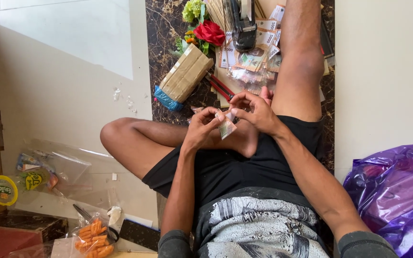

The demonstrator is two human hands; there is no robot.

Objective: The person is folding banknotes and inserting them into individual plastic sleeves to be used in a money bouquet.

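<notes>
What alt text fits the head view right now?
Seated person's left hand and right hand pinch a small folded banknote above crossed legs. Beyond lie loose banknotes, a red rose and a taped brown bundle.

Bright, even daylight, soft shadows, mild glare on the pale floor; sharp throughout.
</notes>
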